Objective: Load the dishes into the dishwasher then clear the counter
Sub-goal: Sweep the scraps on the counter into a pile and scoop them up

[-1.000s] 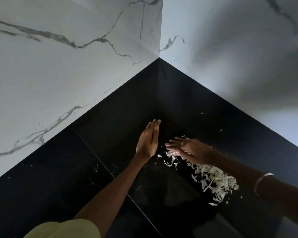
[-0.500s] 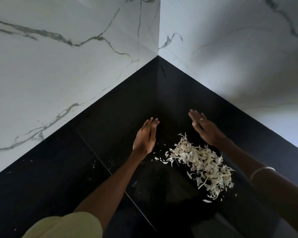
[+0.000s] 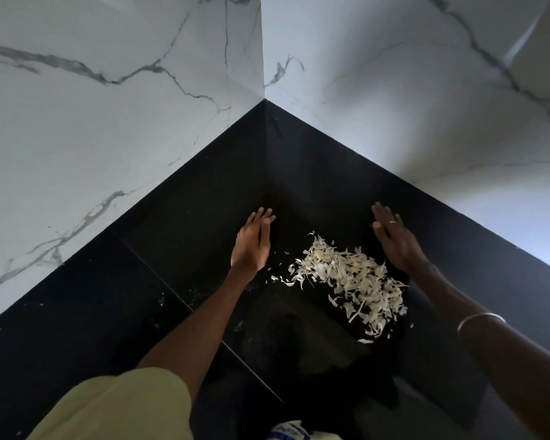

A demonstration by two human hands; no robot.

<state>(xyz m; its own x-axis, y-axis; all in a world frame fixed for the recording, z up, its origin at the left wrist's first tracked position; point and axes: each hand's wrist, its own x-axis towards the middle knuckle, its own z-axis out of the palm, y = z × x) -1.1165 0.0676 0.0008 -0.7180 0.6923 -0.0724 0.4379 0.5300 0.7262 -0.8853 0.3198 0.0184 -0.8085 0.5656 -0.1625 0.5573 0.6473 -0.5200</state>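
— Where's the mess?
— The pile of peelings (image 3: 353, 279) sits on the black counter (image 3: 178, 236) near the corner, its long axis running away from the corner toward the right forearm.
— And the hands?
— Both flat, fingers straight, holding nothing. The right hand (image 3: 394, 242) is just beside the pile; the left hand (image 3: 253, 244) stands a little apart.
— Any change?
— A second ago the right hand lay across the pile; now it's behind it.

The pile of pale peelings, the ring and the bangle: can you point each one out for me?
pile of pale peelings (image 3: 350, 277): head view, the thick middle of the heap.
ring (image 3: 392, 222): head view, the band on a finger of the right hand.
bangle (image 3: 480, 319): head view, the metal band across the right forearm.
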